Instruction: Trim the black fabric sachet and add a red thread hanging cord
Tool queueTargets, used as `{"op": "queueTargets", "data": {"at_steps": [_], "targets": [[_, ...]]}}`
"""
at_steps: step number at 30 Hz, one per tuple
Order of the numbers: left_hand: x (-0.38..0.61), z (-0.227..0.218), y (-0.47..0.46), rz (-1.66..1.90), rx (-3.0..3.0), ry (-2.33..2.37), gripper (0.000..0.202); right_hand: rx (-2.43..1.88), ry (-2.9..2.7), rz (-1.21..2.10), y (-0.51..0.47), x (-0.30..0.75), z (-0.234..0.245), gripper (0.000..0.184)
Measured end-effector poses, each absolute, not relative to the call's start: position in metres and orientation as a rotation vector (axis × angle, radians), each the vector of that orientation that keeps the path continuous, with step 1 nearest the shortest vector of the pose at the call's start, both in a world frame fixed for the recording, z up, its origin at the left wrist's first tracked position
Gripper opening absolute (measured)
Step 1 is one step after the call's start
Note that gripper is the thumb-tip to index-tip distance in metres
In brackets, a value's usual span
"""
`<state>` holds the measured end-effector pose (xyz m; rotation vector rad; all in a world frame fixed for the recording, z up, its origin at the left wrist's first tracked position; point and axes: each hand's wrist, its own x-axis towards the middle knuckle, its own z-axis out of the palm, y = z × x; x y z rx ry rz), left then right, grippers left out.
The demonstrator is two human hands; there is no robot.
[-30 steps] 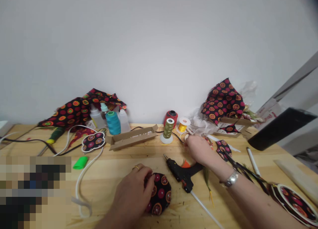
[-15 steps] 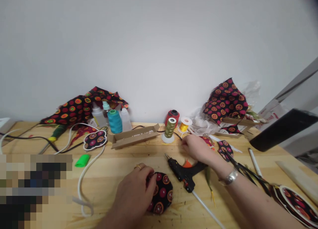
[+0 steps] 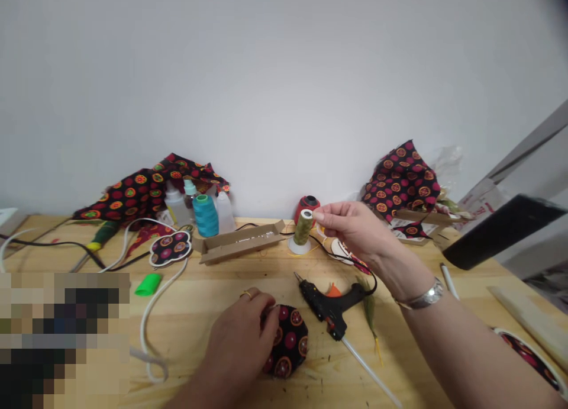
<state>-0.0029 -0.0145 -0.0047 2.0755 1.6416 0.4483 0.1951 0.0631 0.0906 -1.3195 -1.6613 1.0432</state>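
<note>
My left hand (image 3: 242,335), a ring on one finger, holds the left edge of a dark round-patterned fabric piece (image 3: 290,341) flat on the table, its fingers curled over it. My right hand (image 3: 350,225) is raised, thumb and index finger pinched together beside the top of an olive thread spool (image 3: 303,228). Whatever lies in that pinch is too fine or hidden to make out. Below the right hand a black glue gun (image 3: 328,308) with an orange trigger lies on its side, a clear glue stick (image 3: 370,370) coming from its back.
A cardboard tray (image 3: 242,243), teal thread cone (image 3: 206,215), bottles (image 3: 225,212) and red spool (image 3: 306,205) stand towards the wall. Patterned cloth (image 3: 402,181) is heaped right, more cloth (image 3: 142,190) left. A flower-shaped piece (image 3: 170,248), green cap (image 3: 148,284) and white cord (image 3: 144,332) lie left.
My right hand has risen from the table behind the glue gun to beside the olive spool's top, its forearm covering the scissors' place. My left hand has stayed on the fabric piece.
</note>
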Motion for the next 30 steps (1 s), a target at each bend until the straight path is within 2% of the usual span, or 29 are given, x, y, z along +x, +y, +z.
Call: {"op": "queueTargets", "data": {"at_steps": [4,8,11,19,30], "targets": [[-0.003,-0.003,-0.015,0.443,2.072,1.65,0.027,-1.604,-2.299,0.465,0.061,0.197,0.078,0.017],[-0.003,-0.001,-0.016,0.435,2.087,1.637,0.027,-1.629,-2.514,0.277,0.055,0.203,0.041,0.012],[-0.002,-0.001,-0.017,0.444,2.095,1.634,0.028,-1.496,-2.65,0.226,0.054,0.206,0.021,0.018],[-0.001,-0.001,-0.015,0.439,2.083,1.635,0.026,-1.296,-2.762,0.197,0.061,0.203,0.011,0.015],[-0.003,-0.001,-0.015,0.461,2.09,1.624,0.026,-1.53,-2.286,0.211,0.061,0.204,0.007,0.016]]}}
